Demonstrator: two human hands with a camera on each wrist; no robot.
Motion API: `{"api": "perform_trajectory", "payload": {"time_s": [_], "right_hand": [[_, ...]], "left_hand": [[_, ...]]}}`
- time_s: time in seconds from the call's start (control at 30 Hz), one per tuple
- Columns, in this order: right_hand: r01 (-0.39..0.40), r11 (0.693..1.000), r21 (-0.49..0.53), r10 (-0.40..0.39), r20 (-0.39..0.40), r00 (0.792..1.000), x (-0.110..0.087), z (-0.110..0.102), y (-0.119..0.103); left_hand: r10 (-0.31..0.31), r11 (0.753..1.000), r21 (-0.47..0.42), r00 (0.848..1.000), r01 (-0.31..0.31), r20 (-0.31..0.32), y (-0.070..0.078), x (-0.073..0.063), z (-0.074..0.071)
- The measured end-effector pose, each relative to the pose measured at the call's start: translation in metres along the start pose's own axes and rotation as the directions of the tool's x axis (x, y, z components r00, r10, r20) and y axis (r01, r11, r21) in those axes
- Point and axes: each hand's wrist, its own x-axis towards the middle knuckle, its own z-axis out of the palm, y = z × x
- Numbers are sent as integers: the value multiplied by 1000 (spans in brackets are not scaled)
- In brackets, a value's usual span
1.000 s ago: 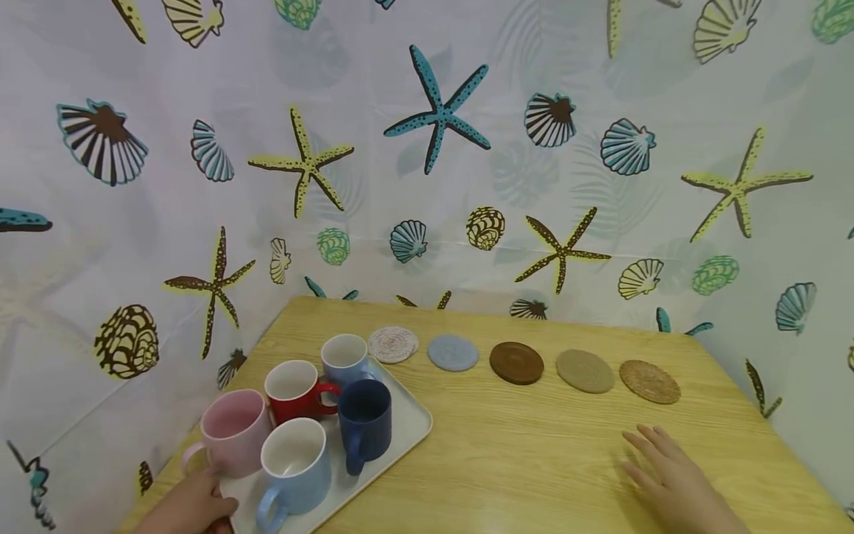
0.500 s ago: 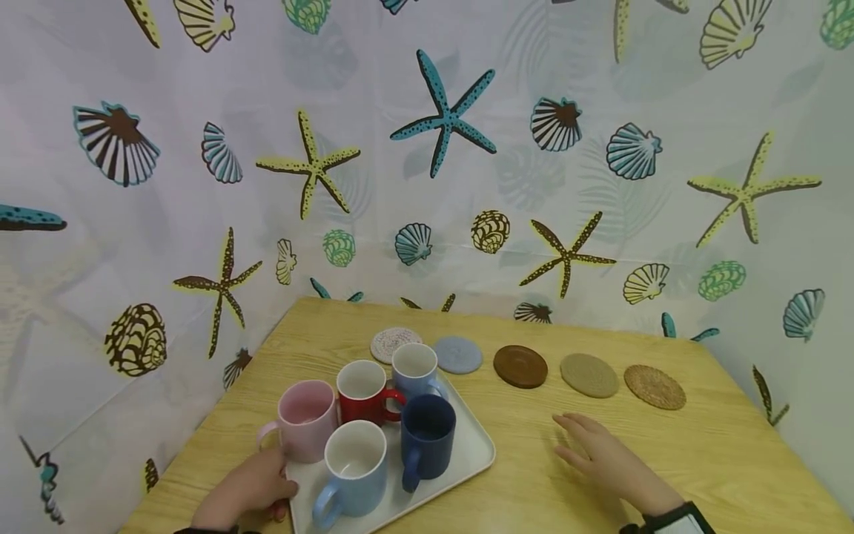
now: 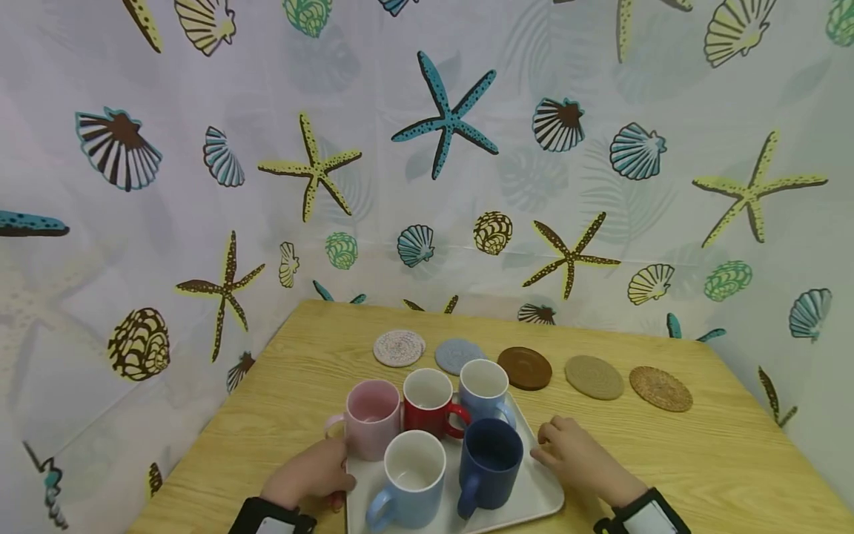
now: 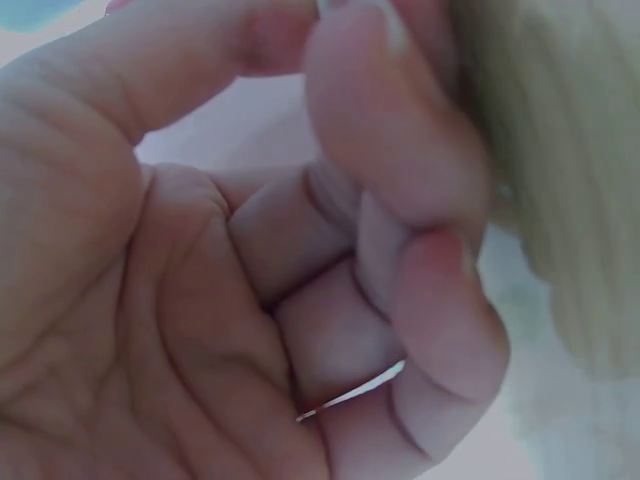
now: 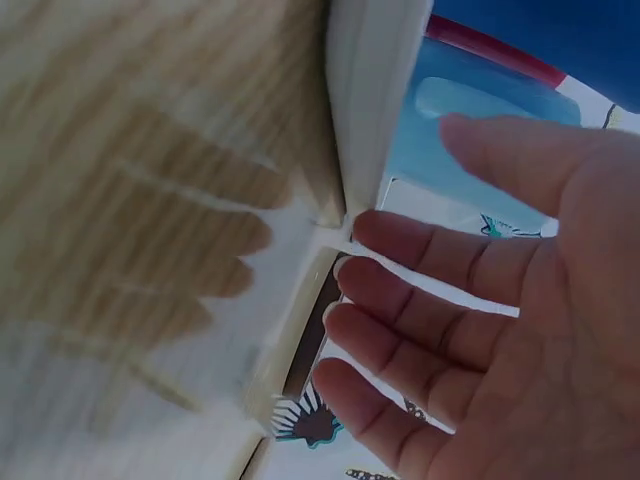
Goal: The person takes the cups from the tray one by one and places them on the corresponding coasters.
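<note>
A white rectangular tray [image 3: 548,495] on the wooden table carries several mugs. They are a pink mug [image 3: 373,429], a red mug [image 3: 425,415], a dark blue mug [image 3: 492,467], a front light blue mug [image 3: 419,486] and a back light blue mug [image 3: 482,393]. My left hand [image 3: 312,471] grips the tray's left edge beside the pink mug, its fingers curled in the left wrist view. At the right edge is my right hand [image 3: 583,456], fingertips close to the tray's side [image 5: 375,100]. In the right wrist view its fingers are loosely extended and the thumb stands apart.
Behind the tray lies a row of round coasters: speckled white [image 3: 399,348], blue-grey [image 3: 459,354], dark brown [image 3: 525,368], beige [image 3: 594,377] and woven tan [image 3: 660,389]. A curtain [image 3: 400,193] printed with shells and starfish surrounds the wooden table [image 3: 267,415].
The tray with its mugs has slid right, with my left hand at its edge. My right hand has come left to the tray's right side. The coasters stay in place.
</note>
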Motion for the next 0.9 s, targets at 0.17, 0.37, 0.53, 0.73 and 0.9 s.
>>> {"api": "perform_trajectory", "payload": {"time_s": [0.17, 0.37, 0.53, 0.73, 0.9], "right_hand": [[-116, 993, -18, 117, 9, 993, -6, -1, 10], [-243, 970, 34, 237, 126, 963, -17, -7, 24], [-331, 938, 100, 300, 240, 923, -24, -19, 28], [-397, 912, 101, 346, 326, 880, -31, -31, 37], [-405, 908, 111, 334, 392, 857, -22, -38, 50]], "left_hand": [[28, 1000, -1, 999, -28, 43, 13, 17, 8], [72, 997, -15, 995, -71, 70, 22, 37, 13], [61, 998, 16, 993, -63, 99, 31, 54, 13], [42, 999, 15, 991, -44, 128, 44, 73, 15], [32, 999, 35, 992, -37, 122, 49, 85, 16]]}}
